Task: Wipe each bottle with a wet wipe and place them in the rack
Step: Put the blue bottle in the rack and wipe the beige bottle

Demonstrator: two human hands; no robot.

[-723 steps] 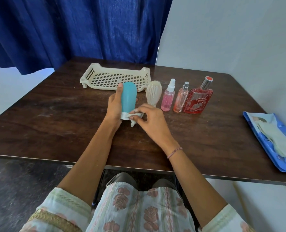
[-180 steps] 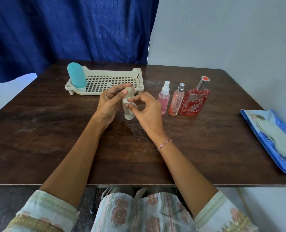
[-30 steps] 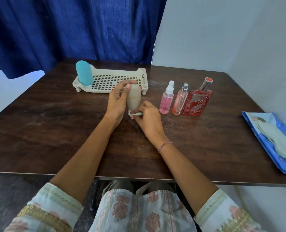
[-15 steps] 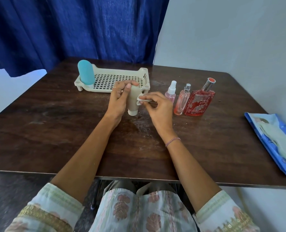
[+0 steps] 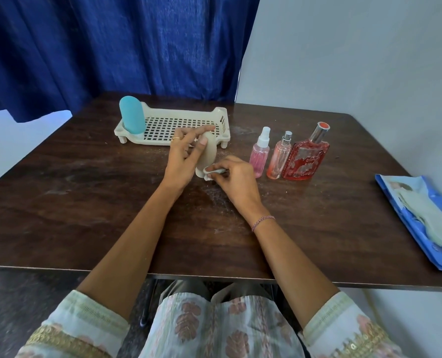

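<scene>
My left hand (image 5: 182, 157) grips a beige bottle (image 5: 209, 152) that stands cap-down on the table, just in front of the cream rack (image 5: 222, 124). My right hand (image 5: 236, 180) pinches a small white wet wipe (image 5: 211, 173) against the bottle's lower end. A blue bottle (image 5: 132, 117) stands upright in the rack's left corner. To the right stand a pink spray bottle (image 5: 259, 153), a slim peach spray bottle (image 5: 279, 157) and a red perfume bottle (image 5: 306, 157) in a row.
A blue wet-wipe pack (image 5: 421, 218) lies open at the table's right edge. The dark wooden table (image 5: 72, 202) has a blue curtain (image 5: 111, 47) behind it and a pale wall to the right.
My right hand has slid the wipe from the bottle's upper side down to its base. The left hand keeps holding the bottle in the same spot.
</scene>
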